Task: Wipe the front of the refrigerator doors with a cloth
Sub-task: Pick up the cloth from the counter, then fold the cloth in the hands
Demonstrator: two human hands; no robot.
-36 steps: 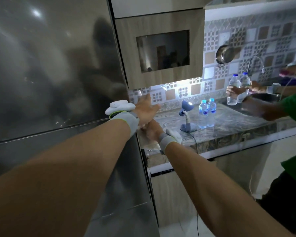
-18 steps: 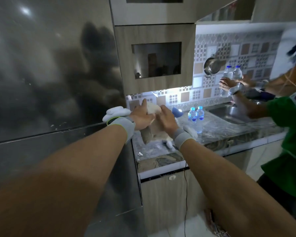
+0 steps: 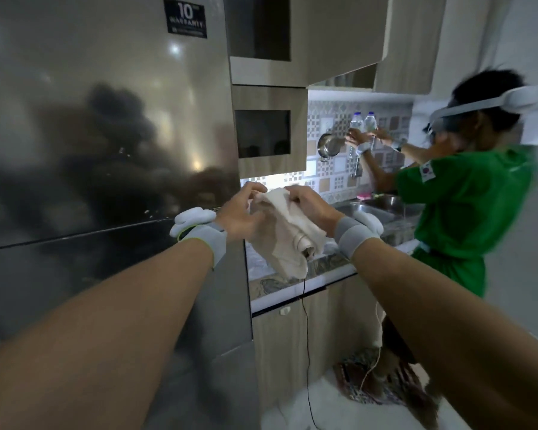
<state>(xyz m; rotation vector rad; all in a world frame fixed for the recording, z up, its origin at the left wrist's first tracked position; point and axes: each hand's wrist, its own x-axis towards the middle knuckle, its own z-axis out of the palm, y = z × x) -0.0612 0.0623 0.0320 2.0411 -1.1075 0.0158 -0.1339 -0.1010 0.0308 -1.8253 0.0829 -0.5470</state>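
Observation:
A crumpled off-white cloth (image 3: 288,234) hangs in the air between my two hands, just right of the refrigerator's edge. My left hand (image 3: 241,217) pinches its upper left corner and my right hand (image 3: 311,206) grips its upper right part. The refrigerator (image 3: 106,150) is a tall shiny steel one that fills the left half of the view. Its upper door and lower door meet at a dark seam (image 3: 75,235) level with my left wrist. Neither hand touches the doors.
A marble counter (image 3: 292,279) with a steel sink (image 3: 364,209) runs to the right of the refrigerator, wood cabinets above and below. A person in a green shirt (image 3: 466,206) stands at the sink holding two water bottles (image 3: 362,122) up. A thin cable (image 3: 306,352) hangs off the counter.
Both hands have lifted the cloth off the counter and now hold it spread in the air. My view has risen and pulled back, showing more of the upper door.

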